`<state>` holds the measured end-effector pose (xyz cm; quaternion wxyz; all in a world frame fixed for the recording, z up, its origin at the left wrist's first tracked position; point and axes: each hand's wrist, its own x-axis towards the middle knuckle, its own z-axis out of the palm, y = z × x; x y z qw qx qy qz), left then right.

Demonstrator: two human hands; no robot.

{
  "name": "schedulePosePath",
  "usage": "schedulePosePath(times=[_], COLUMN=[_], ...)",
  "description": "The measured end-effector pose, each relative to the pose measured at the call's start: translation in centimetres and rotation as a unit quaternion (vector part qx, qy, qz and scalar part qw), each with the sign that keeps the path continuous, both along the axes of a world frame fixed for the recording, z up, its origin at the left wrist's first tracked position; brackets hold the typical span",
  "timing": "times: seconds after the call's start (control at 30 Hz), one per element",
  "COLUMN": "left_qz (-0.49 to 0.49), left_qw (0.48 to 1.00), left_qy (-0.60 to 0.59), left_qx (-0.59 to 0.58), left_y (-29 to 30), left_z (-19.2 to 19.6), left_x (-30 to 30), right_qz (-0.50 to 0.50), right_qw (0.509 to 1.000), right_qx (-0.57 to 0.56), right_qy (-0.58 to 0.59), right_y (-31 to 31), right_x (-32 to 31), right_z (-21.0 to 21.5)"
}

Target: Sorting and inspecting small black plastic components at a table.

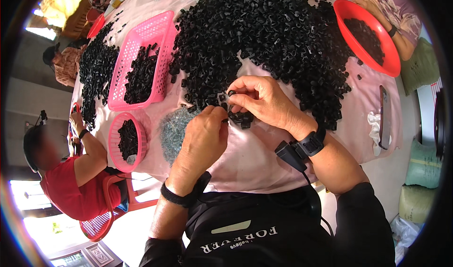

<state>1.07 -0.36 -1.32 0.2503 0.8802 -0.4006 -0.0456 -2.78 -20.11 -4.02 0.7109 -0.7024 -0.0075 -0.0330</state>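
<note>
My right hand [270, 99] is closed in a pinch on a small black plastic part [231, 93], held between thumb and forefinger. Close beside it, my left hand [204, 137] is also closed, with a bit of black plastic part [224, 120] showing at its fingertips. Both hands are over the near edge of a large pile of small black plastic parts [255, 29]. A few loose black parts [243, 120] lie just under the fingers. Left of my left hand is a heap of small clear pieces [172, 132], partly covered by that hand.
A pink perforated basket [166, 45] and a round pink basket [144, 137] hold black parts at left. At far right are a red basin [392, 54] and a phone-like flat object [384, 118]. A person in red [80, 187] sits at left; another person's arm [401, 43] is beside the basin.
</note>
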Motion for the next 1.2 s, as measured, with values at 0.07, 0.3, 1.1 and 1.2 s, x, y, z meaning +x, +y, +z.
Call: schedulePosePath(times=[0.07, 0.3, 1.1, 1.2], left_qz=[0.017, 0.076, -0.013, -0.020], left_qw=[0.999, 0.977, 0.990, 0.990], left_qy=[0.015, 0.036, -0.068, -0.068], left_qx=[-0.036, -0.196, -0.125, -0.126], left_y=[-0.2, -1.9, -3.2, -3.2], left_z=[0.9, 1.9, 1.8, 1.0], left_x=[0.4, 0.8, 0.1, 0.6], right_qz=[0.008, 0.050, 0.022, 0.013], right_qw=[1.000, 0.994, 0.987, 0.986], right_qx=[-0.002, 0.087, 0.141, 0.152], right_qy=[0.001, 0.037, 0.074, 0.068], right_y=[-0.1, 0.2, -0.7, -0.4], right_x=[-0.1, -0.3, -0.3, -0.3], right_z=[0.1, -0.4, 0.3, 0.4])
